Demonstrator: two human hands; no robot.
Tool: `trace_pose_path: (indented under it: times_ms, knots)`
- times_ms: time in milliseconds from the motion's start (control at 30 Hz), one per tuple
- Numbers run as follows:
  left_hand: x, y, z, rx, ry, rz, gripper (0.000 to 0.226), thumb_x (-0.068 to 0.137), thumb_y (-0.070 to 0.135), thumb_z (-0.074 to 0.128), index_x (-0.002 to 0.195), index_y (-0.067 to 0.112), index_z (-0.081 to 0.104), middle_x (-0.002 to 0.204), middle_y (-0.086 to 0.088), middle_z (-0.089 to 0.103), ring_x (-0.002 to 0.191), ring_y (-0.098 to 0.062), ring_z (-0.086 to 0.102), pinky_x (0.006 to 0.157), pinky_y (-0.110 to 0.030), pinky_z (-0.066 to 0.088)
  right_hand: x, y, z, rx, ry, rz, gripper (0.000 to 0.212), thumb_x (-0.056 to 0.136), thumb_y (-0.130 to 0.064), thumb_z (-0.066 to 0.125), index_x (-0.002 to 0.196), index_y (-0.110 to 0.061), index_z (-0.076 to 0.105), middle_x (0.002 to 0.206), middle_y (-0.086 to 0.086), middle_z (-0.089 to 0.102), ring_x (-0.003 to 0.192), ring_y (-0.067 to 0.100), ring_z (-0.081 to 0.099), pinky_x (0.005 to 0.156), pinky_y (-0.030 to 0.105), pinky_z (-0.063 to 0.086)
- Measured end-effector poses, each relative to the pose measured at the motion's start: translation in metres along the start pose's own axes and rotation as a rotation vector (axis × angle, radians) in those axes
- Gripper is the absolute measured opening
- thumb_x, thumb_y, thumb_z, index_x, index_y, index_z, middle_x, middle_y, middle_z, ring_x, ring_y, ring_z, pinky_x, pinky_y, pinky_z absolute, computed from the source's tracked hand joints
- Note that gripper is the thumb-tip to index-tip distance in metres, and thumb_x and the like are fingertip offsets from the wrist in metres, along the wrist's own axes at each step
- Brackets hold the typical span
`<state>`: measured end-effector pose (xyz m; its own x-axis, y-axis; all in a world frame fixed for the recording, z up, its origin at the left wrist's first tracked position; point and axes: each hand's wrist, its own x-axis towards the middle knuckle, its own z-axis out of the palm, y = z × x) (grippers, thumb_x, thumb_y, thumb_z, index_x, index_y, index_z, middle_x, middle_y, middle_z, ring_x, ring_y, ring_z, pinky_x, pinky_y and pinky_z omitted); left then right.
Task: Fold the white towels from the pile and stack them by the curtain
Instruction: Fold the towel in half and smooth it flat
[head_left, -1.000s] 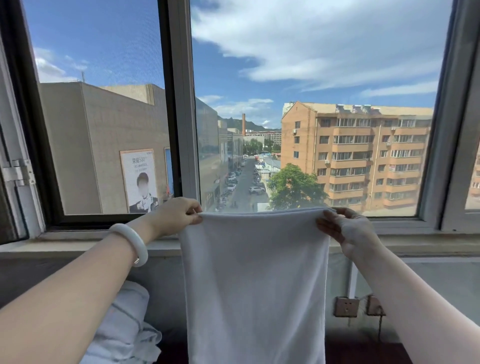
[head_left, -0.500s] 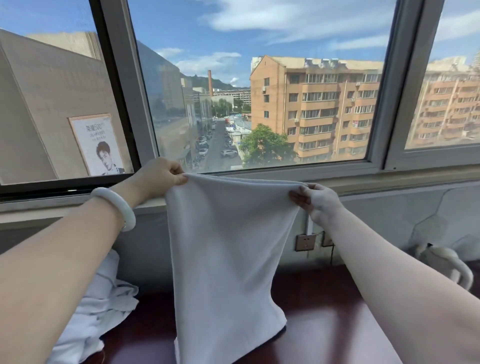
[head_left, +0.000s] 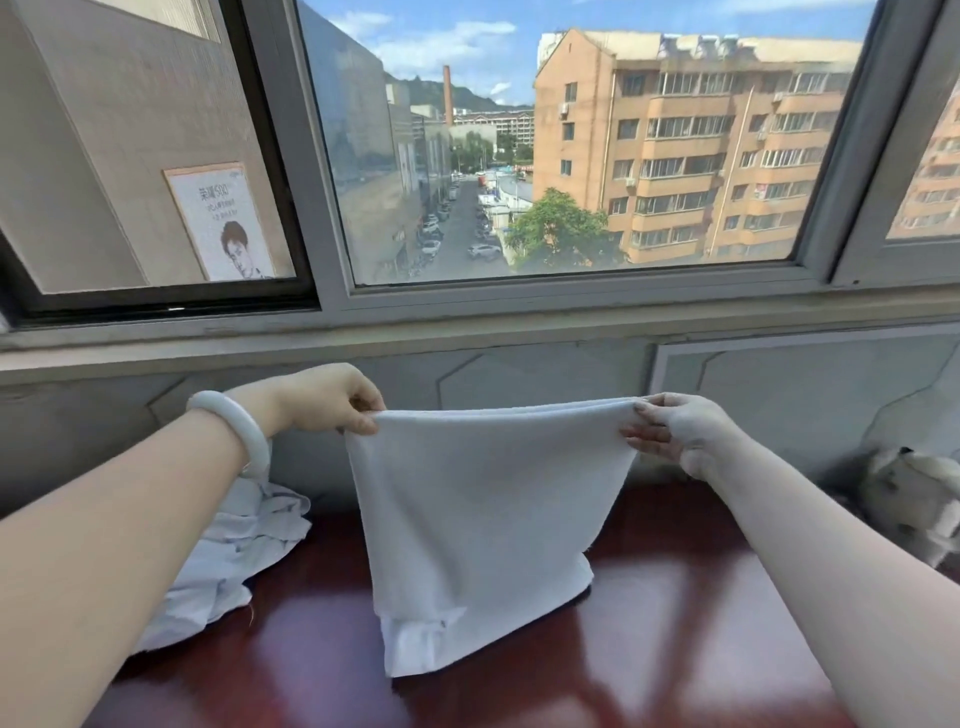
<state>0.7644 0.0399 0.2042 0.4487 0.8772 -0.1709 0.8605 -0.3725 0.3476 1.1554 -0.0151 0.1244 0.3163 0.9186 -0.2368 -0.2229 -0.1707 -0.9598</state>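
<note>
A white towel (head_left: 483, 514) hangs doubled between my hands, its lower edge resting and bunching on the dark red tabletop (head_left: 649, 649). My left hand (head_left: 327, 397) pinches its top left corner and wears a pale bangle at the wrist. The top right corner is pinched by my right hand (head_left: 675, 431). A rumpled pile of white towels (head_left: 244, 551) lies on the table to the left, partly hidden behind my left forearm. No curtain is in view.
A large window (head_left: 561, 156) with a grey sill runs along the wall just behind the table. A white fluffy thing (head_left: 914, 504), perhaps a soft toy, sits at the right edge against the wall.
Both hands have lowered the towel from window height to just above the table, so its bottom edge now touches the tabletop. The view has tilted downward.
</note>
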Motion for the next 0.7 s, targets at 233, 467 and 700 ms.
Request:
trace_pose_path:
  times_ms: [233,467,700]
  knots:
    - [0.007,-0.043,-0.002,-0.112,0.372,-0.338,0.010,0.096,0.016,0.057,0.093,0.009,0.063,0.089,-0.012,0.065,0.058,-0.024,0.061,0.049,-0.028,0.050,0.030,0.000,0.076,0.081,-0.112,-0.010,0.012,0.094,0.009,0.050,0.084,0.002,0.052,0.083,0.025,0.061,0.057,0.029,0.070,0.055,0.032,0.060]
    - [-0.028,-0.053,-0.136,-0.429,0.879,-0.355,0.006,0.097,0.009,0.056,0.103,0.007,0.054,0.106,-0.013,0.061,0.067,-0.035,0.070,0.054,-0.037,0.061,0.039,-0.129,0.193,0.369,-0.259,-0.325,0.003,0.091,0.006,0.058,0.092,0.003,0.056,0.081,0.017,0.064,0.059,0.023,0.068,0.066,0.031,0.061]
    - [-0.094,0.004,-0.240,-0.353,1.184,-0.072,0.010,0.092,0.009,0.060,0.102,0.006,0.058,0.094,-0.017,0.058,0.069,-0.043,0.068,0.071,-0.056,0.059,-0.002,-0.241,0.218,0.556,-0.338,-0.523,0.019,0.089,0.007,0.061,0.106,0.004,0.055,0.089,0.018,0.064,0.065,0.025,0.070,0.061,0.024,0.058]
